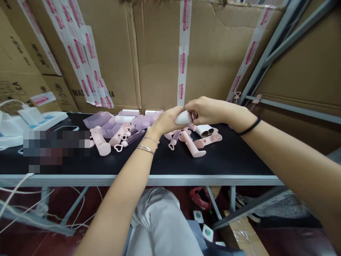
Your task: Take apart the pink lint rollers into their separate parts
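Observation:
My left hand (166,121) is wrapped round a short white tube (182,118), held above the black table. At the tube's right end, my right hand (204,111) has its fingers curled against the rim; whether a small part is pinched there is hidden. Just below and right of the hands lie a pink curved piece (194,144), another pink piece (210,139) and white tubes (204,130) with open ends. A slim lilac stick (174,138) with a heart-shaped loop lies under my hands. Left of my left wrist are more pink pieces (100,141) and heart-loop sticks (135,137).
Translucent lilac sleeves (102,122) are heaped at the table's back left. A white power strip (53,121) with plugs and cables stands farther left. Behind rises a large taped cardboard box (157,53). Metal shelf posts (266,53) flank the right. The table's metal edge (170,180) runs along the front.

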Available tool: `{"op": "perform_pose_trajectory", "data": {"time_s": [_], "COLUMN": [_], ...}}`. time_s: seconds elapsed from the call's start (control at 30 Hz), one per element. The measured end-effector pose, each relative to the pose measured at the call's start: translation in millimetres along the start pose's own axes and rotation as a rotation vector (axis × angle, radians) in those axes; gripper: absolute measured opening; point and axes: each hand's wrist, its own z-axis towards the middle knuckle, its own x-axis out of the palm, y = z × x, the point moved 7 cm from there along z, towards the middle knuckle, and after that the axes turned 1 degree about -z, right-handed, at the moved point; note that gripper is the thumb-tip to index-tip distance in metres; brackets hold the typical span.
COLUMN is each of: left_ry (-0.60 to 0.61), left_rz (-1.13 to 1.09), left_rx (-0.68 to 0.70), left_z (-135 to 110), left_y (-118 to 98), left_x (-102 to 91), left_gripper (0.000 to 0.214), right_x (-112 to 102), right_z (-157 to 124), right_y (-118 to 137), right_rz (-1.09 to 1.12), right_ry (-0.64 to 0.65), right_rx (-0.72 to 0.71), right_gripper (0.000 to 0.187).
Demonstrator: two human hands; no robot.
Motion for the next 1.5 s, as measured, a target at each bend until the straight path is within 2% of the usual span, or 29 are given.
{"op": "perform_pose_trajectory", "data": {"time_s": [0.17,0.33,0.43,0.6,0.77,0.87,1.0,1.13,1.23,1.3,1.33,1.4,1.5], "left_ry": [-0.011,-0.101,-0.160,-0.209,-0.225,-0.210,-0.201,-0.293,-0.381,-0.412,-0.403,-0.353,-0.298], "left_rz": [-0.057,-0.069,-0.066,-0.096,-0.160,-0.145,-0.179,-0.332,-0.265,-0.128,-0.052,0.075,0.152], "left_rx": [-0.022,-0.076,-0.075,-0.141,-0.149,-0.147,-0.116,-0.182,-0.268,-0.350,-0.396,-0.480,-0.552], "left_z": [-1,-2,-3,-4,-6,-5,-3,-2,-4,-8,-10,-13,-17], "left_y": [7,16,18,18,17,19,17,25,33,38,41,47,56], "left_x": [-3.2,-12.5,-19.6,-25.9,-23.4,-20.0,-15.9,-19.4,-26.9,-31.1,-31.5,-29.3,-24.8], "left_gripper": [0.045,0.043,0.043,0.042,0.041,0.040,0.042,0.044,0.040,0.039,0.039,0.040,0.040], "right_x": [5,4,3,16,39,48,54,59,55,54,56,61,70], "right_z": [8,13,13,13,18,17,7,-14,-40,-54,-57,-52,-38], "right_y": [-5,-8,-13,-21,-24,-25,-27,-48,-66,-73,-76,-80,-85], "right_rz": [0.088,0.033,0.024,0.177,0.359,0.381,0.391,0.409,0.402,0.409,0.421,0.450,0.453], "right_ry": [-0.076,-0.157,-0.241,-0.447,-0.704,-0.780,-0.805,-0.842,-1.078,-1.243,-1.283,-1.239,-1.102], "right_rx": [-0.018,0.000,0.062,0.164,0.194,0.228,0.267,0.373,0.499,0.609,0.663,0.713,0.688], "right_gripper": [0.015,0.015,0.020,0.023,0.026,0.027,0.028,0.030,0.030,0.033,0.036,0.040,0.041]}}
